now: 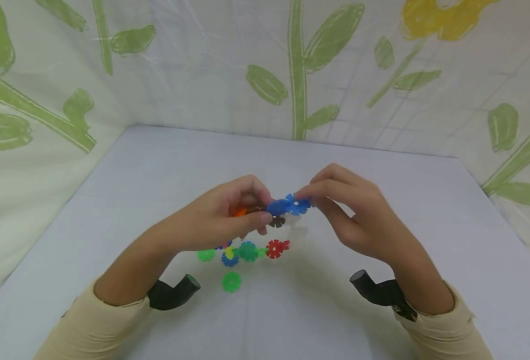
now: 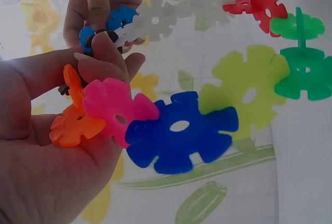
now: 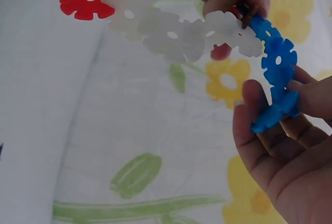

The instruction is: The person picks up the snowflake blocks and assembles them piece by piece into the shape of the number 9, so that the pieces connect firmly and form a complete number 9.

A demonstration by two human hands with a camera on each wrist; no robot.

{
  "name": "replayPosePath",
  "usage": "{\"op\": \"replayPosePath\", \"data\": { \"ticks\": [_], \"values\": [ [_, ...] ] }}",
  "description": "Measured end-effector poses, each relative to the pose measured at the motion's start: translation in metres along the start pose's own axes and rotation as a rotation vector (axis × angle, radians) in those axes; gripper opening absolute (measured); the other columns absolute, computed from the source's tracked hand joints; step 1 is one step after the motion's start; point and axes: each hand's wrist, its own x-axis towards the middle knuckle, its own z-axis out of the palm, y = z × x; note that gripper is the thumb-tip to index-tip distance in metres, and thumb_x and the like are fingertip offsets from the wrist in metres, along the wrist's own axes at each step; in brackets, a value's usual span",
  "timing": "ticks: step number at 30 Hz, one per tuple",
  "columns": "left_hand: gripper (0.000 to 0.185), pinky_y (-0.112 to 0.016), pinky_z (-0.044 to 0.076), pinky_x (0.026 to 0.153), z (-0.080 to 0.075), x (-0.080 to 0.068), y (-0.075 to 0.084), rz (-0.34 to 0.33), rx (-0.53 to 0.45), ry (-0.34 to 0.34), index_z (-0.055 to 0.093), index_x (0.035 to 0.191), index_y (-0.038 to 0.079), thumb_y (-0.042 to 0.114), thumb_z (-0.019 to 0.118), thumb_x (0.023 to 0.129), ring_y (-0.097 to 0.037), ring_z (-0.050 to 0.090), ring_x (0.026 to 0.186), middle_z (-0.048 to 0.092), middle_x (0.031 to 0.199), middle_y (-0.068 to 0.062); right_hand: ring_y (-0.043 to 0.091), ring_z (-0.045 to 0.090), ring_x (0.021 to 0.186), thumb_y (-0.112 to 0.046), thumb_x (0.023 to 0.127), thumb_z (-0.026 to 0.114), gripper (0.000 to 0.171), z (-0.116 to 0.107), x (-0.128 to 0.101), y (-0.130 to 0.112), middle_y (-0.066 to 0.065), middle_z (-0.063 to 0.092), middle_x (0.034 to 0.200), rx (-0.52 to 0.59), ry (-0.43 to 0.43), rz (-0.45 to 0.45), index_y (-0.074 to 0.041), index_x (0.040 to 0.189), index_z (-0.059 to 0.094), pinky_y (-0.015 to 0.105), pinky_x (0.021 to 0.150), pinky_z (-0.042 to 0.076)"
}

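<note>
Notched plastic snowflake discs are linked into a long curving chain, held up in front of me. My left hand pinches it near a brown disc, thumb and fingertips beside the blue part. In the left wrist view an orange disc, a pink disc, a dark blue disc and a yellow-green disc run past the palm. My right hand pinches the blue discs at their outer end. Whitish clear discs lead from the brown link to a red disc.
A green disc shows apart from the chain, nearer my body, over the white table. Black curved mounts sit on both wrists. Behind the table hangs a pale curtain with green leaves and yellow flowers.
</note>
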Motion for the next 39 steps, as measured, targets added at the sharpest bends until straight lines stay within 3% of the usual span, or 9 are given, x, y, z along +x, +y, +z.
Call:
{"op": "replayPosePath", "data": {
  "ticks": [7,15,19,22,28,33,39],
  "values": [
    [0.018,-0.040,0.056,0.083,0.003,0.001,0.002,-0.002,0.028,0.046,0.050,0.115,0.002,-0.001,0.058,0.098,-0.025,0.065,0.091,0.069,0.107,-0.008,0.015,0.052,0.076,0.017,0.093,0.045,0.033,0.007,0.000,0.003,0.006,0.060,0.092,0.158,0.044,0.055,0.002,0.112,0.067,0.023,0.064,0.046],
    [0.031,-0.032,0.054,0.090,0.012,0.000,0.007,-0.026,0.219,0.154,0.042,0.125,0.008,0.000,0.055,0.099,-0.014,0.065,0.110,0.065,0.123,-0.005,0.019,0.056,0.061,0.014,0.097,0.047,0.025,0.006,-0.005,0.008,0.011,0.061,0.078,0.463,0.111,0.308,0.005,0.108,0.067,0.027,0.054,0.051],
    [0.038,-0.031,0.055,0.076,0.016,-0.001,0.008,0.005,0.294,0.142,0.033,0.132,0.009,0.000,0.052,0.100,-0.013,0.066,0.099,0.065,0.127,-0.005,0.021,0.055,0.060,0.012,0.099,0.047,0.023,0.007,-0.005,0.007,0.012,0.060,0.075,0.543,0.102,0.357,0.005,0.107,0.068,0.029,0.051,0.051],
    [0.038,-0.031,0.053,0.067,0.018,-0.001,0.009,0.031,0.352,0.137,0.031,0.132,0.008,0.001,0.051,0.100,-0.012,0.063,0.085,0.066,0.121,-0.005,0.021,0.054,0.059,0.011,0.099,0.047,0.024,0.008,-0.005,0.007,0.011,0.059,0.075,0.526,0.098,0.374,0.004,0.106,0.069,0.029,0.050,0.050],
    [0.035,-0.027,0.054,0.073,0.021,-0.001,0.010,0.060,0.435,0.159,0.034,0.130,0.008,0.007,0.054,0.101,-0.008,0.063,0.082,0.067,0.111,-0.002,0.021,0.053,0.059,0.009,0.099,0.048,0.023,0.007,-0.005,0.006,0.010,0.059,0.074,0.456,0.098,0.413,0.003,0.104,0.069,0.029,0.050,0.049],
    [0.037,-0.027,0.053,0.069,0.022,-0.001,0.011,0.049,0.459,0.167,0.037,0.128,0.009,0.013,0.060,0.100,-0.005,0.061,0.078,0.066,0.105,0.003,0.021,0.054,0.059,0.008,0.099,0.048,0.023,0.008,-0.004,0.006,0.011,0.059,0.074,0.450,0.095,0.431,0.002,0.105,0.069,0.029,0.050,0.049],
    [0.040,-0.028,0.055,0.073,0.019,0.000,0.009,0.035,0.407,0.169,0.040,0.127,0.011,0.016,0.066,0.098,-0.006,0.065,0.085,0.068,0.110,0.001,0.021,0.059,0.065,0.014,0.096,0.051,0.024,0.007,-0.004,0.008,0.011,0.063,0.082,0.463,0.074,0.322,0.004,0.111,0.066,0.028,0.059,0.053]
  ]
}}
